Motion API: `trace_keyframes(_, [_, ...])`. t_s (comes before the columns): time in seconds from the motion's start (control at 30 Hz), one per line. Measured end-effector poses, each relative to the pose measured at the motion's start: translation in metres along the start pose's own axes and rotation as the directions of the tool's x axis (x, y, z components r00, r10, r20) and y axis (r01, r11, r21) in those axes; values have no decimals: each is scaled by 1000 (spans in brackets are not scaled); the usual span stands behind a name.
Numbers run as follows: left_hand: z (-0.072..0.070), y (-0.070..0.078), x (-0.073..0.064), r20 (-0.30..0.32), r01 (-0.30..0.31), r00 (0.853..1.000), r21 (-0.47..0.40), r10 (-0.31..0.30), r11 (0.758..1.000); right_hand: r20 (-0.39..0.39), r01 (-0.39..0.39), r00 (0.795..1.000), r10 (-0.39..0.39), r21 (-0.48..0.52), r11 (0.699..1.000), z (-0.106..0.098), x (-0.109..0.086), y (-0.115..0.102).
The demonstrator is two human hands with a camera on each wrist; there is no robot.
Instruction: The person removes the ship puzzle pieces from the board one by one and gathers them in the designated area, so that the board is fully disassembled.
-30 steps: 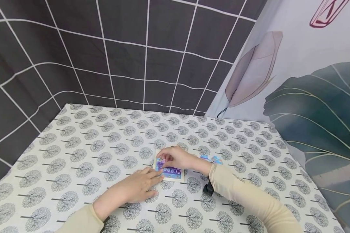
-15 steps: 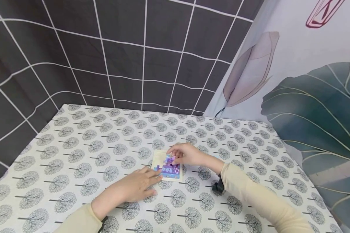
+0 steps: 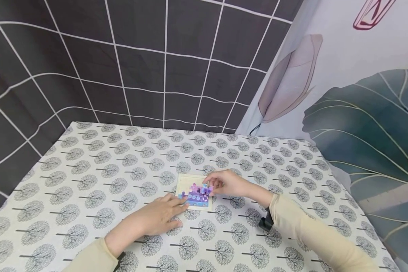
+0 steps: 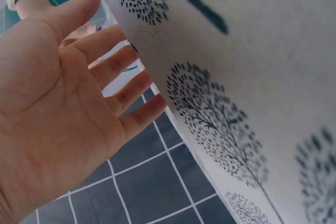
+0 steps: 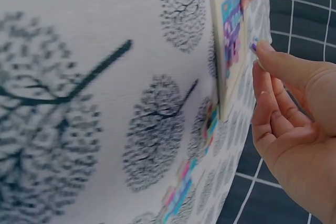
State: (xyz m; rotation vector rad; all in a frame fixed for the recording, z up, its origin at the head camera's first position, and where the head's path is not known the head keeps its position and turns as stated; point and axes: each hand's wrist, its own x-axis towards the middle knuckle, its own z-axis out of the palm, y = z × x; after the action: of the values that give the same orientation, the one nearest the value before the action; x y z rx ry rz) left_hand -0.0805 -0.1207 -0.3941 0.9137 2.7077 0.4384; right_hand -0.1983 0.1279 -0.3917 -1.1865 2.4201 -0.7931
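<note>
A jigsaw puzzle board (image 3: 184, 182) with a pale frame lies mid-table, its lower part covered by purple and blue pieces. My left hand (image 3: 161, 215) lies palm down at its left side, fingers extended and fingertips on the board's lower left edge. Its open palm fills much of the left wrist view. At the board's right side, my right hand (image 3: 228, 182) pinches a puzzle piece (image 3: 208, 187) between thumb and index finger. In the right wrist view this small piece (image 5: 254, 45) is held just off the board, mostly covered by the fingertips.
Loose puzzle pieces (image 5: 181, 190) lie on the tree-print tablecloth (image 3: 122, 170) beside the board in the right wrist view; the right arm hides them in the head view. A dark gridded curtain (image 3: 139, 64) hangs behind the table.
My right hand has moved rightward from the left part of the board to its right edge, uncovering the pieces there. My left hand keeps its place on the board's edge.
</note>
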Motion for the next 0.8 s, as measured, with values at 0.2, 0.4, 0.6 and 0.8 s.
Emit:
trace_keyframes(0.2, [0, 0, -1, 14, 1, 1000, 4, -1, 1000, 10, 5, 1000, -5, 20, 1000, 3, -12, 4])
trace_keyframes(0.4, [-1, -1, -1, 15, -16, 1000, -4, 16, 1000, 18, -9, 1000, 8, 41, 999, 2, -23, 9])
trace_keyframes(0.6, [-3, -3, 1, -7, -18, 1000, -11, 18, 1000, 1, 1, 1000, -1, 21, 1000, 0, -28, 13])
trace_keyframes(0.8, [-2, -2, 1, 4, -16, 1000, -18, 16, 1000, -11, -27, 1000, 27, 21, 999, 6, -34, 17])
